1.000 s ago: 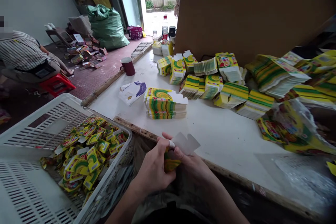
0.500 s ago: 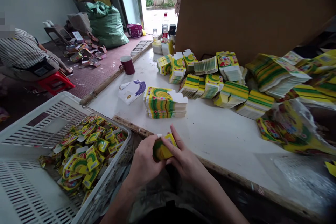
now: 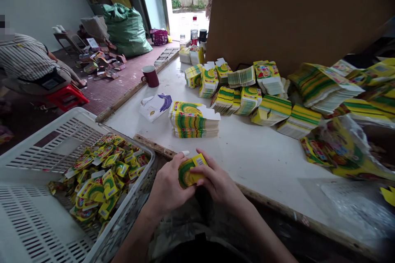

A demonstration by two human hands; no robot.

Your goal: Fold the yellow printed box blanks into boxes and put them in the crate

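Note:
A small yellow and green box (image 3: 189, 174) with a barcode on one end is held between both hands above the table's front edge. My left hand (image 3: 169, 183) grips its left end, with a white covering on one fingertip. On the other side, my right hand (image 3: 217, 181) has its fingers closed round the barcode end. Just beyond the hands, a stack of flat printed cartons (image 3: 194, 121) stands on the white table (image 3: 247, 152). To the left, a white plastic basket (image 3: 40, 222) holds many small yellow boxes (image 3: 109, 183).
More carton bundles (image 3: 271, 109) line the back of the table, near a brown board (image 3: 293, 12). A maroon mug (image 3: 150, 77) and a purple-white packet (image 3: 156, 106) sit at the left. Clear plastic (image 3: 358, 209) lies at right. A seated person (image 3: 29, 59) is beyond the basket.
The box has turned slightly, so its printed face and barcode show more plainly. My right hand's fingers have shifted along it. Both hands still hold it in nearly the same place.

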